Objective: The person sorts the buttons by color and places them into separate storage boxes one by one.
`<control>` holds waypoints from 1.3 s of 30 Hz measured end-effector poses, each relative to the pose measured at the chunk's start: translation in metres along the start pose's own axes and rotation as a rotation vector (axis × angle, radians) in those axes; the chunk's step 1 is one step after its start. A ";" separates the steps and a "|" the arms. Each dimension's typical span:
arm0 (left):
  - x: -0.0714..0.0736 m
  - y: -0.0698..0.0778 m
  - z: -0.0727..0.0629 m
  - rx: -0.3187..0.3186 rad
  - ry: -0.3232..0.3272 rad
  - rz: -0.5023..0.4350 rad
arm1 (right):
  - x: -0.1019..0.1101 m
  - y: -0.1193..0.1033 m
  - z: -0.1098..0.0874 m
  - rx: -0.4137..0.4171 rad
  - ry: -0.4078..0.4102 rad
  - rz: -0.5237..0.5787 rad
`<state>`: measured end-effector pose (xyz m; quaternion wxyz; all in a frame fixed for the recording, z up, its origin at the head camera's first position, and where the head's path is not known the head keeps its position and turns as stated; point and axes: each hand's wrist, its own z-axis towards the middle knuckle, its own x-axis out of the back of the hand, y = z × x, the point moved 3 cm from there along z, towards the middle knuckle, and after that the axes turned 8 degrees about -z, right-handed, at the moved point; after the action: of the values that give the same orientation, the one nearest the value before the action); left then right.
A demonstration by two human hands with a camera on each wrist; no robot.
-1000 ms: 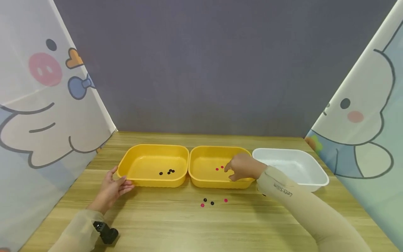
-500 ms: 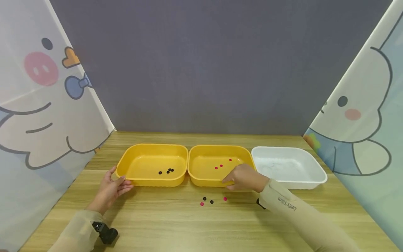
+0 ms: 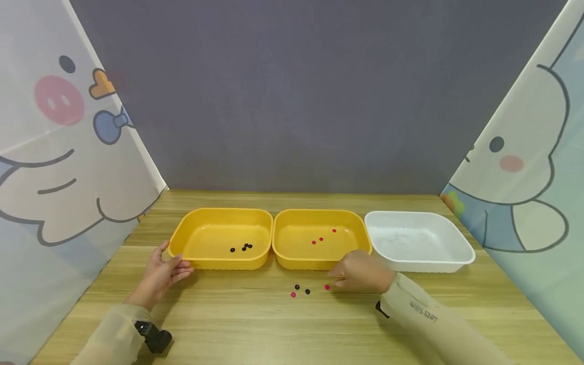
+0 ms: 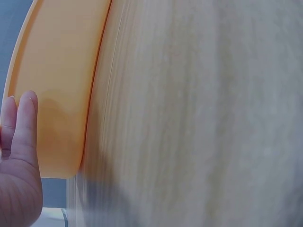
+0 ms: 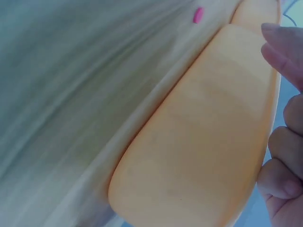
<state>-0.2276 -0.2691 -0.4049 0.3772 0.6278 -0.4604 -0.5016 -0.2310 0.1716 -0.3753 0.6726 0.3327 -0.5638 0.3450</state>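
Observation:
My left hand (image 3: pixel 161 274) rests at the front left corner of the left yellow tray (image 3: pixel 219 264), thumb by the rim. In the left wrist view its straight fingers (image 4: pixel 24 135) lie along the tray's outer wall. My right hand (image 3: pixel 358 272) is low before the middle yellow tray (image 3: pixel 301 264), close by a pink button-like disc (image 3: pixel 327 287) on the table. Seen from the right wrist, thumb and forefinger (image 5: pixel 284 45) stretch out with a gap and nothing between them; the other fingers curl. To the left lie another pink disc (image 3: pixel 293 294) and two black discs (image 3: pixel 307 291).
Several black discs (image 3: pixel 232 250) lie in the left tray, three pink discs (image 3: pixel 314 242) in the middle one. A white tray (image 3: pixel 424 265) stands at the right of the row. Behind the wooden table (image 3: pixel 246 324) rises a grey panel (image 3: pixel 292 101).
My right hand has drawn back from above the middle tray to the table before it. A third pink disc now shows inside that tray. The left hand stays put.

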 end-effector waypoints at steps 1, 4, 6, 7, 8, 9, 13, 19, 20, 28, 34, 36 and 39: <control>0.000 0.000 0.000 0.000 0.000 0.002 | 0.000 -0.002 0.000 0.002 0.008 0.008; 0.001 -0.001 0.000 -0.001 0.000 0.007 | -0.002 -0.005 -0.002 0.007 0.041 0.043; 0.001 -0.001 0.000 0.000 0.001 0.011 | -0.003 -0.006 -0.003 0.011 0.052 0.065; 0.001 -0.002 0.001 0.002 0.003 0.010 | -0.004 -0.006 -0.003 0.016 0.055 0.071; 0.001 -0.002 0.001 0.005 0.004 0.007 | -0.006 -0.006 -0.004 0.018 0.054 0.075; 0.001 -0.002 0.001 0.006 0.004 0.007 | -0.007 -0.006 -0.005 0.020 0.052 0.076; 0.002 -0.002 0.001 0.004 0.004 -0.003 | -0.015 -0.006 -0.008 0.025 0.018 0.088; 0.001 -0.002 0.000 -0.004 -0.015 -0.001 | -0.020 -0.004 -0.011 0.000 -0.066 0.107; 0.001 -0.001 0.000 -0.004 -0.016 -0.002 | -0.020 -0.003 -0.011 -0.011 -0.078 0.113; 0.000 0.000 0.000 -0.011 -0.025 -0.018 | -0.022 -0.002 -0.009 -0.064 -0.167 0.170; 0.000 0.000 -0.001 -0.009 -0.027 -0.027 | -0.024 -0.002 -0.009 -0.098 -0.212 0.209; 0.000 -0.001 0.000 -0.006 -0.022 -0.027 | -0.025 -0.002 -0.008 -0.110 -0.223 0.221; 0.001 -0.001 0.001 -0.005 -0.020 -0.024 | -0.025 -0.002 -0.007 -0.105 -0.228 0.223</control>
<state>-0.2278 -0.2697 -0.4063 0.3681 0.6273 -0.4556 -0.5132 -0.2283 0.1740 -0.4013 0.5780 0.2695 -0.6873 0.3477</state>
